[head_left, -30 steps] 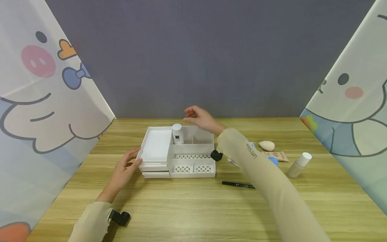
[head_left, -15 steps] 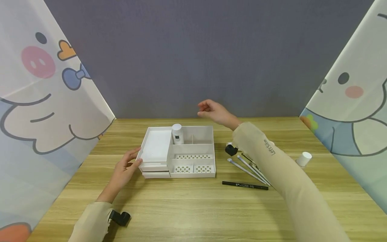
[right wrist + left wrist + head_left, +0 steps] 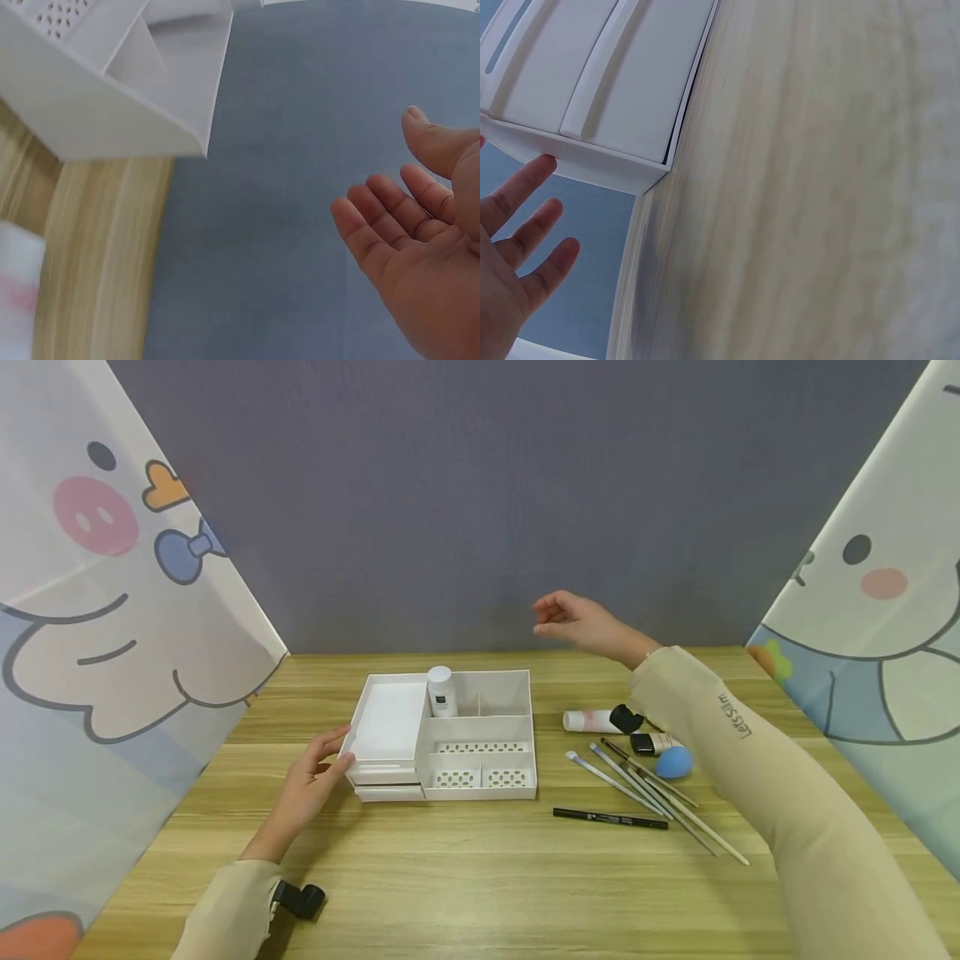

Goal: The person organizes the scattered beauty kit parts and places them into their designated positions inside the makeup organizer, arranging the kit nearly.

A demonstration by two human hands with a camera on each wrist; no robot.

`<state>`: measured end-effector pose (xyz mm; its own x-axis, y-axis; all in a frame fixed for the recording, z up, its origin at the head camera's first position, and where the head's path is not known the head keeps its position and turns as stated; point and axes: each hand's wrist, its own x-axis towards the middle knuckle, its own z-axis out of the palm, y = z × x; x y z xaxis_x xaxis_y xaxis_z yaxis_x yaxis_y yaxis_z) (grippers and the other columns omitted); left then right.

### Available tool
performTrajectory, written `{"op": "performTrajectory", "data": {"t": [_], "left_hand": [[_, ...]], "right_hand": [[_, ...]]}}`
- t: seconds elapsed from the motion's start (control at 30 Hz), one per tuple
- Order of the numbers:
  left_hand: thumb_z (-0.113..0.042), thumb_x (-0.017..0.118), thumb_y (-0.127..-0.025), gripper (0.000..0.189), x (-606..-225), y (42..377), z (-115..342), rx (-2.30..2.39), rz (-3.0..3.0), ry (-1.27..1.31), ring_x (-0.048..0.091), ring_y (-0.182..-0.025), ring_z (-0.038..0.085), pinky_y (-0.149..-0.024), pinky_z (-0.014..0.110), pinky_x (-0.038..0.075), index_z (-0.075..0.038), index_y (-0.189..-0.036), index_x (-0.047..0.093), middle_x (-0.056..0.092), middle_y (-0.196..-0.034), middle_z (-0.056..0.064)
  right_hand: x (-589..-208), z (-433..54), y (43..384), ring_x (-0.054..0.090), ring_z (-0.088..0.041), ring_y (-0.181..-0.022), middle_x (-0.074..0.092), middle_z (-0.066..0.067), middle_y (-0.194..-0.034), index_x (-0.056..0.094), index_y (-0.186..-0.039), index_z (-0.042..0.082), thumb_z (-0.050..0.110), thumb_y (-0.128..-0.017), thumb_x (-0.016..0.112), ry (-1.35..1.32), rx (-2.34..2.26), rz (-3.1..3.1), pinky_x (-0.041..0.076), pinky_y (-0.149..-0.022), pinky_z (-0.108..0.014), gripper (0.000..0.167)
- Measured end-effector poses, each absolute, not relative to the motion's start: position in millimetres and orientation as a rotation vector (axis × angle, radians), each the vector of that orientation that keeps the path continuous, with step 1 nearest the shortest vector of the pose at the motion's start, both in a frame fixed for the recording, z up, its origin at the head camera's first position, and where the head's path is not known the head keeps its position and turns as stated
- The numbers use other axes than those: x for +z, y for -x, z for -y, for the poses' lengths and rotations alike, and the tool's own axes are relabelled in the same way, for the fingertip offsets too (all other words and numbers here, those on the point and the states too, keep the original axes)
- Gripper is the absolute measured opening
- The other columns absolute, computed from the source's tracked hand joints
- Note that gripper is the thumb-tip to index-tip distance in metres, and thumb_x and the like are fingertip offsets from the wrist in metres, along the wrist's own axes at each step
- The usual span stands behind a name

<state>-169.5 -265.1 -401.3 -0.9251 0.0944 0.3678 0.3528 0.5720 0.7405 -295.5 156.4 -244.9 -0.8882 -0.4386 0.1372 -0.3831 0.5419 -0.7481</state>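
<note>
A white desk organizer stands on the table, with drawers at its left and compartments at its right. In its back row, a white bottle stands upright. My left hand rests against the organizer's left side; in the left wrist view, fingers are extended and one fingertip touches the side wall. Above the table's back edge, my right hand is in the air, holding nothing, its fingers loosely bent. The right wrist view has this hand apart from the organizer.
Right of the organizer lie several makeup brushes, a black pen, a white and pink tube, a black-capped bottle and a blue sponge. My right sleeve covers part of that area. A grey panel rises behind the table.
My right hand has moved right and slightly up, away from the organizer and bottle. Its arm now uncovers the brushes and tube but covers things farther right. My left hand stays put.
</note>
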Motion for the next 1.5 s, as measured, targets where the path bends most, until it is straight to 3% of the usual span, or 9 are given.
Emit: {"op": "performTrajectory", "data": {"t": [0.37, 0.67, 0.83, 1.0, 1.1, 1.17, 1.23, 1.4, 1.5], "left_hand": [[-0.013, 0.057, -0.102, 0.041, -401, 168, 267, -1.284, 2.525, 0.359, 0.046, -0.109, -0.013, -0.083, 0.021, 0.045, -0.009, -0.142, 0.049, 0.062, -0.128, 0.022], [-0.013, 0.057, -0.102, 0.041, -403, 168, 264, -1.287, 2.537, 0.352, 0.047, -0.108, -0.011, -0.084, 0.022, 0.046, -0.008, -0.142, 0.049, 0.063, -0.127, 0.023], [-0.015, 0.057, -0.102, 0.041, -401, 168, 263, -1.267, 2.555, 0.340, 0.052, -0.112, 0.000, -0.085, 0.026, 0.048, -0.010, -0.142, 0.049, 0.063, -0.129, 0.021], [-0.016, 0.057, -0.103, 0.041, -400, 169, 264, -1.256, 2.570, 0.342, 0.054, -0.117, 0.014, -0.087, 0.028, 0.047, -0.011, -0.143, 0.049, 0.063, -0.129, 0.020], [-0.015, 0.057, -0.102, 0.041, -401, 169, 264, -1.258, 2.565, 0.347, 0.052, -0.115, 0.005, -0.086, 0.028, 0.047, -0.010, -0.142, 0.049, 0.063, -0.128, 0.021], [-0.014, 0.057, -0.102, 0.041, -402, 170, 264, -1.261, 2.554, 0.353, 0.050, -0.112, -0.004, -0.085, 0.026, 0.047, -0.009, -0.142, 0.049, 0.063, -0.127, 0.023], [-0.014, 0.057, -0.102, 0.041, -402, 170, 265, -1.265, 2.550, 0.353, 0.048, -0.110, -0.008, -0.084, 0.024, 0.047, -0.008, -0.142, 0.049, 0.063, -0.127, 0.023], [-0.015, 0.058, -0.102, 0.041, -400, 171, 264, -1.273, 2.552, 0.347, 0.049, -0.110, -0.006, -0.085, 0.023, 0.046, -0.010, -0.142, 0.050, 0.064, -0.126, 0.022], [-0.014, 0.058, -0.102, 0.041, -401, 171, 265, -1.269, 2.547, 0.347, 0.049, -0.109, -0.008, -0.085, 0.023, 0.047, -0.010, -0.142, 0.050, 0.065, -0.125, 0.022]], "right_hand": [[-240, -207, 289, 0.049, -0.032, -0.119, 0.052, -0.020, -0.129, 0.045, -0.140, -0.001, 0.018, -0.103, 0.057, 0.625, -1.187, -2.785, 0.039, -0.100, -0.050, 0.044], [-248, -259, 278, 0.046, -0.035, -0.121, 0.047, -0.021, -0.133, 0.038, -0.144, -0.002, 0.031, -0.104, 0.054, 0.502, -1.116, -2.824, 0.040, -0.098, -0.054, 0.055], [-255, -287, 271, 0.048, -0.035, -0.120, 0.048, -0.022, -0.133, 0.037, -0.145, -0.002, 0.037, -0.103, 0.054, 0.444, -1.069, -2.855, 0.041, -0.096, -0.052, 0.059], [-262, -314, 263, 0.054, -0.010, -0.106, 0.052, -0.020, -0.130, 0.040, -0.143, -0.002, 0.033, -0.104, 0.053, 0.410, -1.049, -2.893, 0.046, -0.087, -0.028, 0.055], [-266, -328, 258, 0.053, 0.003, -0.095, 0.053, -0.019, -0.128, 0.040, -0.142, -0.004, 0.026, -0.105, 0.053, 0.407, -1.079, -2.886, 0.046, -0.078, -0.015, 0.050], [-269, -337, 254, 0.053, 0.007, -0.093, 0.052, -0.019, -0.128, 0.037, -0.143, -0.007, 0.023, -0.105, 0.052, 0.406, -1.097, -2.871, 0.045, -0.077, -0.013, 0.050], [-273, -346, 250, 0.053, 0.006, -0.094, 0.054, -0.012, -0.123, 0.036, -0.143, -0.009, 0.021, -0.106, 0.051, 0.409, -1.112, -2.859, 0.045, -0.076, -0.013, 0.050], [-283, -368, 241, 0.053, 0.008, -0.095, 0.054, 0.016, -0.112, 0.035, -0.142, -0.010, 0.019, -0.106, 0.050, 0.411, -1.151, -2.845, 0.046, -0.076, -0.013, 0.049], [-289, -380, 237, 0.054, 0.009, -0.095, 0.054, 0.022, -0.109, 0.035, -0.141, -0.010, 0.017, -0.106, 0.049, 0.426, -1.180, -2.843, 0.047, -0.077, -0.012, 0.046]]}}
